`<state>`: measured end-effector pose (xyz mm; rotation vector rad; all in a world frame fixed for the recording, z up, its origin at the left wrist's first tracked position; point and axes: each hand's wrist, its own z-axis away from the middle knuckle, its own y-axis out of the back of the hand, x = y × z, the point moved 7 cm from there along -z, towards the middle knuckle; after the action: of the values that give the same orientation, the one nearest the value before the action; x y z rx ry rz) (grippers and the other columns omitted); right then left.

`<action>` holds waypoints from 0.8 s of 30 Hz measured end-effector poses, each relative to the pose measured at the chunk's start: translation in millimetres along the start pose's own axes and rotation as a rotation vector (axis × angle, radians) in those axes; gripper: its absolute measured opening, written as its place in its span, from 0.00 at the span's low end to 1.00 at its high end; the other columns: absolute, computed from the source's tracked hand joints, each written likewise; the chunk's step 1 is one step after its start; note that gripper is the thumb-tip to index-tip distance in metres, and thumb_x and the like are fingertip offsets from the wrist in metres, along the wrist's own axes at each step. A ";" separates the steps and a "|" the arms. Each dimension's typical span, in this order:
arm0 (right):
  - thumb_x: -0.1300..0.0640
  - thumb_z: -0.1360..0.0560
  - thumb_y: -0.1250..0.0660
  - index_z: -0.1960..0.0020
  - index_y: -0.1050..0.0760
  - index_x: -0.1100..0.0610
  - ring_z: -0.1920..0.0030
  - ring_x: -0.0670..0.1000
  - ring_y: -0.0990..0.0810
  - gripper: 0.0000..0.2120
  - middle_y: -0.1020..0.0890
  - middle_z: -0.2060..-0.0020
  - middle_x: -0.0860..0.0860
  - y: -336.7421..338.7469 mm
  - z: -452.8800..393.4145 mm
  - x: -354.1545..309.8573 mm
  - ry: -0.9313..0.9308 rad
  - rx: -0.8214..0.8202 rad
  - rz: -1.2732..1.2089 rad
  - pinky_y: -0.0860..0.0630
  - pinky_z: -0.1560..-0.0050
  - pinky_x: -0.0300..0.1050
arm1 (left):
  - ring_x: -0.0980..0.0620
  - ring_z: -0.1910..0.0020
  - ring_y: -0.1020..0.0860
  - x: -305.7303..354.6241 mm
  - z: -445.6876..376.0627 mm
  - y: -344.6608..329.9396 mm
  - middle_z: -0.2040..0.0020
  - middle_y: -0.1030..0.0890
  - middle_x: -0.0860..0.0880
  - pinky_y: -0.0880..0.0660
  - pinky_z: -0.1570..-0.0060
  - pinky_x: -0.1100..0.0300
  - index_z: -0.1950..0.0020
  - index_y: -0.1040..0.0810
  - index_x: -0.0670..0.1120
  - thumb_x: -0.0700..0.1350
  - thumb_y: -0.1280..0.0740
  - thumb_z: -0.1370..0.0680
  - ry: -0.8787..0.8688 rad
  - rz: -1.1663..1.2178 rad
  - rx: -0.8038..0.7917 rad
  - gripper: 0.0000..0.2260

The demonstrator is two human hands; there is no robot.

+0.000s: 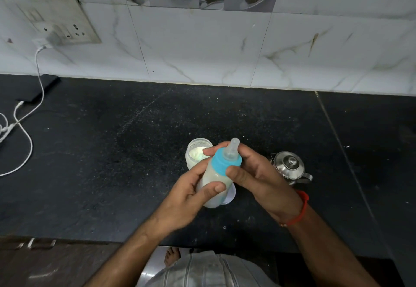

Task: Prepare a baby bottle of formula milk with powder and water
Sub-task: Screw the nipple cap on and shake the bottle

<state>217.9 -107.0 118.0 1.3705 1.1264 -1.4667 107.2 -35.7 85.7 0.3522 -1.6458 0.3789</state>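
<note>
Both hands, left hand point(191, 193) around the bottle point(216, 183) and right hand point(258, 174) fingers pinching its blue collar point(221, 162), risk leaking milk if the collar sits crooked.

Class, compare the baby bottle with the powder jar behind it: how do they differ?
The baby bottle is tilted, held by both hands; the powder jar stands upright on the counter. The bottle is closed by a blue collar and teat; the jar is open. Both are translucent with whitish contents.
</note>
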 end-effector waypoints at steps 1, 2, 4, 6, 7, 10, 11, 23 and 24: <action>0.57 0.21 0.33 0.31 0.27 0.64 0.36 0.61 0.20 0.21 0.19 0.37 0.61 -0.5 1.3 0.3 0.014 0.072 -0.017 0.22 0.35 0.60 | 0.51 0.39 0.18 1.6 0.6 2.4 0.37 0.16 0.52 0.21 0.40 0.56 0.28 0.25 0.60 0.61 0.31 0.21 -0.024 -0.088 0.055 0.21; 0.56 0.22 0.32 0.32 0.26 0.63 0.37 0.58 0.18 0.21 0.17 0.38 0.58 -2.3 3.1 1.8 0.024 0.156 -0.031 0.21 0.36 0.56 | 0.51 0.38 0.18 1.6 1.3 3.3 0.36 0.17 0.53 0.21 0.40 0.56 0.27 0.26 0.60 0.59 0.31 0.20 -0.041 -0.169 0.104 0.22; 0.52 0.25 0.28 0.33 0.24 0.57 0.40 0.51 0.16 0.22 0.15 0.41 0.52 -5.9 9.1 11.1 0.016 0.345 0.010 0.19 0.38 0.53 | 0.52 0.36 0.18 1.4 2.5 0.7 0.34 0.18 0.55 0.22 0.40 0.60 0.25 0.29 0.56 0.55 0.32 0.19 -0.088 -0.311 0.145 0.23; 0.52 0.27 0.25 0.34 0.22 0.54 0.41 0.49 0.15 0.22 0.14 0.43 0.49 -9.7 13.9 16.1 0.011 0.428 0.033 0.19 0.40 0.52 | 0.53 0.36 0.19 4.5 3.2 3.4 0.33 0.19 0.56 0.22 0.40 0.62 0.24 0.31 0.55 0.54 0.33 0.18 -0.133 -0.412 0.129 0.23; 0.54 0.26 0.24 0.35 0.22 0.55 0.42 0.49 0.15 0.21 0.14 0.43 0.49 -8.3 13.2 15.2 0.019 0.413 0.016 0.19 0.41 0.52 | 0.53 0.37 0.19 6.5 2.0 7.9 0.33 0.19 0.56 0.22 0.40 0.61 0.24 0.31 0.55 0.54 0.33 0.18 -0.137 -0.433 0.100 0.23; 0.58 0.27 0.23 0.34 0.23 0.59 0.38 0.58 0.17 0.23 0.17 0.38 0.56 -3.2 3.6 1.6 0.013 0.105 -0.023 0.20 0.39 0.60 | 0.50 0.40 0.18 5.8 -5.3 12.5 0.37 0.17 0.51 0.21 0.40 0.55 0.26 0.27 0.52 0.52 0.31 0.19 -0.034 -0.318 -0.140 0.21; 0.57 0.28 0.23 0.33 0.24 0.59 0.37 0.62 0.19 0.25 0.18 0.36 0.57 -5.8 1.0 -3.3 -0.006 -0.056 -0.046 0.20 0.38 0.62 | 0.47 0.39 0.17 3.4 -5.8 5.5 0.38 0.17 0.48 0.21 0.39 0.51 0.27 0.26 0.49 0.51 0.31 0.18 0.025 -0.221 -0.246 0.20; 0.55 0.24 0.31 0.50 0.25 0.63 0.39 0.56 0.17 0.11 0.15 0.41 0.56 -14.3 -13.7 -18.8 0.063 -0.012 -0.152 0.19 0.41 0.52 | 0.48 0.42 0.17 3.8 -11.4 -9.8 0.41 0.16 0.47 0.20 0.40 0.52 0.33 0.22 0.47 0.58 0.29 0.21 0.131 0.128 -0.173 0.21; 0.56 0.25 0.30 0.50 0.24 0.64 0.41 0.55 0.16 0.11 0.14 0.43 0.56 -10.8 -13.5 -14.2 0.092 0.094 -0.061 0.19 0.42 0.51 | 0.52 0.40 0.18 5.7 -11.3 -5.5 0.40 0.16 0.52 0.20 0.40 0.55 0.33 0.23 0.51 0.55 0.29 0.21 0.077 -0.022 -0.120 0.18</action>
<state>212.2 -91.3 132.8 1.4934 1.1794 -1.5301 119.1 -35.7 92.6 0.2628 -1.5802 0.2722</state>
